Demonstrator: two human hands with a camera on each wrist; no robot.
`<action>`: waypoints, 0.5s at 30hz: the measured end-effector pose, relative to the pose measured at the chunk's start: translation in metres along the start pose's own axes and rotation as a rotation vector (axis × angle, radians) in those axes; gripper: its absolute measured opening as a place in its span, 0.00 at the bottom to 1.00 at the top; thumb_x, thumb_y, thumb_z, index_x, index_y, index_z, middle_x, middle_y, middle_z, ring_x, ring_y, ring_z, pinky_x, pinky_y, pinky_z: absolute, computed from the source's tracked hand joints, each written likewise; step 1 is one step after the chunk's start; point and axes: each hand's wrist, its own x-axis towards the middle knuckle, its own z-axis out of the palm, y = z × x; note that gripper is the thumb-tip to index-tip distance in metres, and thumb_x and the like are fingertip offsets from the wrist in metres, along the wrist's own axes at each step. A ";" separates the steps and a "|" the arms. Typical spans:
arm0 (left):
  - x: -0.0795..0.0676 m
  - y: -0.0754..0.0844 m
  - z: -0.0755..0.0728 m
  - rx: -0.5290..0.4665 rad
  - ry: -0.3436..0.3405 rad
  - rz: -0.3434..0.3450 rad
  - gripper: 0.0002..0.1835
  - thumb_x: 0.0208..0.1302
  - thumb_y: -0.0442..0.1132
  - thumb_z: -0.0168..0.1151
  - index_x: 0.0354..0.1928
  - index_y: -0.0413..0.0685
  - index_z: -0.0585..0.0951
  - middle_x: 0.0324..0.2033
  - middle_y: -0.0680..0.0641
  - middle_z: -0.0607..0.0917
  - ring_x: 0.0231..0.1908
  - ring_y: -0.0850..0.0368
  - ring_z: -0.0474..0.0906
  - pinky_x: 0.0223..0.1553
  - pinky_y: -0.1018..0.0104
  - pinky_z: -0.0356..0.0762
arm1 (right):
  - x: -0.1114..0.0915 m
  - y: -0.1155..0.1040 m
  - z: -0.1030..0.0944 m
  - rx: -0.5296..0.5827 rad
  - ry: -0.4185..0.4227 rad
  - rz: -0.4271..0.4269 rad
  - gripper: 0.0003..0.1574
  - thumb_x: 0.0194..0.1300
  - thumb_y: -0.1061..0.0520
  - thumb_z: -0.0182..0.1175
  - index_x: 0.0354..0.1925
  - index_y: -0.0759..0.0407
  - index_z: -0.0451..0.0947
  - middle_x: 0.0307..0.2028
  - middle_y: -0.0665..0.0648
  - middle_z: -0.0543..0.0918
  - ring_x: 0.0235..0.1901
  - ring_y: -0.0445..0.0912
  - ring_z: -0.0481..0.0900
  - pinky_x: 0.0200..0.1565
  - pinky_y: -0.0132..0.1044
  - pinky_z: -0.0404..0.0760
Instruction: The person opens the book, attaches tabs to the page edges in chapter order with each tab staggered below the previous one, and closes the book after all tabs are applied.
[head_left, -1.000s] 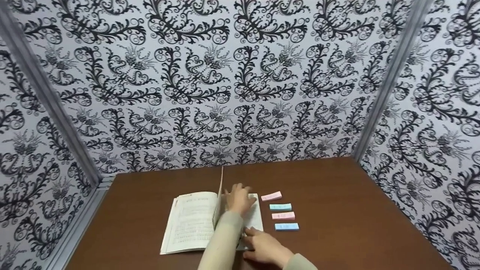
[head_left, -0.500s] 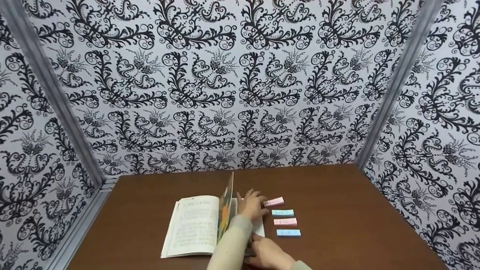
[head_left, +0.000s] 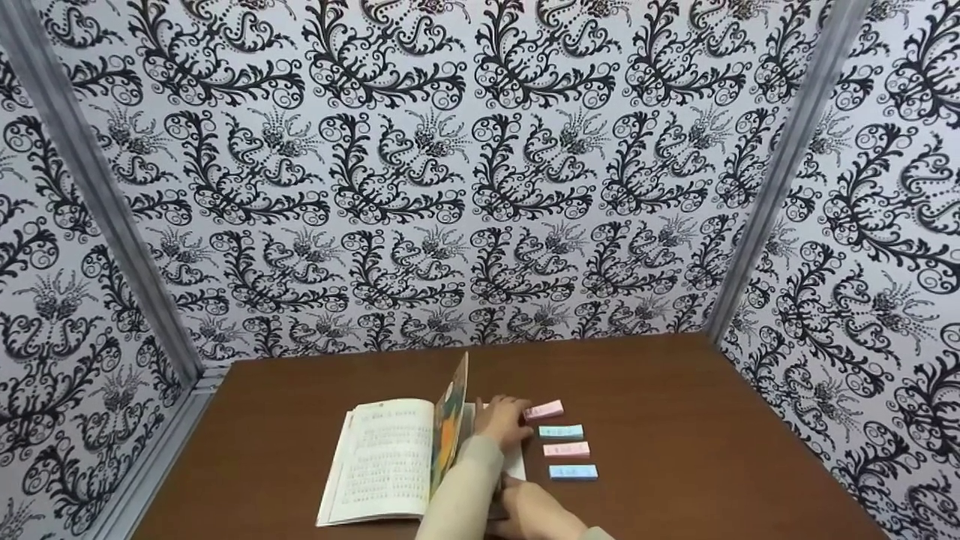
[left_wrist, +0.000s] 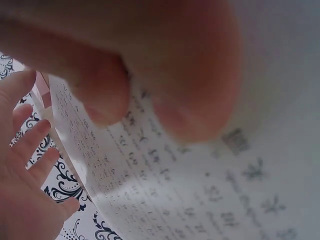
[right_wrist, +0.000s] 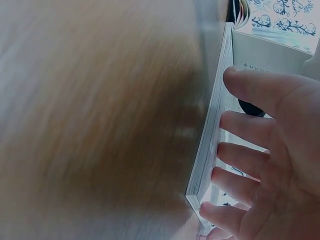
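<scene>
An open book lies on the table, printed text on its left page. Near its middle a raised leaf stands almost upright, showing a coloured picture. My left hand rests over the right page's outer part, its arm crossing the book; in the left wrist view its fingertips touch a printed page. At the near right corner is my right hand, partly behind the left sleeve. The right wrist view shows its loosely bent fingers against the book's page edges.
Right of the book lie several small paper strips: a pink strip close to my left fingers, a teal strip, another pink strip and a blue strip. Patterned walls enclose the brown table.
My left hand has shifted right, towards the page's outer edge. The raised leaf now leans more to the right and shows its picture. The right hand has shifted only slightly.
</scene>
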 end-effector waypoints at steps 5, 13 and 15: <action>0.001 0.001 0.000 0.009 0.005 0.033 0.24 0.56 0.51 0.70 0.55 0.57 0.82 0.53 0.53 0.83 0.59 0.47 0.72 0.61 0.31 0.57 | 0.000 -0.001 -0.002 -0.004 0.011 -0.008 0.18 0.59 0.42 0.65 0.36 0.55 0.87 0.39 0.45 0.82 0.35 0.34 0.76 0.37 0.30 0.79; -0.006 0.002 0.000 -0.005 -0.003 0.084 0.18 0.58 0.47 0.69 0.51 0.57 0.85 0.53 0.51 0.83 0.59 0.44 0.73 0.60 0.30 0.57 | -0.001 -0.001 0.000 0.013 0.003 0.001 0.16 0.57 0.44 0.67 0.35 0.54 0.87 0.40 0.45 0.81 0.35 0.34 0.76 0.38 0.30 0.79; -0.009 0.003 -0.002 -0.010 -0.013 0.082 0.18 0.59 0.46 0.68 0.53 0.56 0.84 0.55 0.50 0.82 0.60 0.43 0.72 0.60 0.30 0.57 | -0.002 -0.001 0.000 0.001 0.010 -0.005 0.15 0.57 0.44 0.67 0.34 0.54 0.87 0.40 0.45 0.82 0.35 0.34 0.76 0.37 0.29 0.79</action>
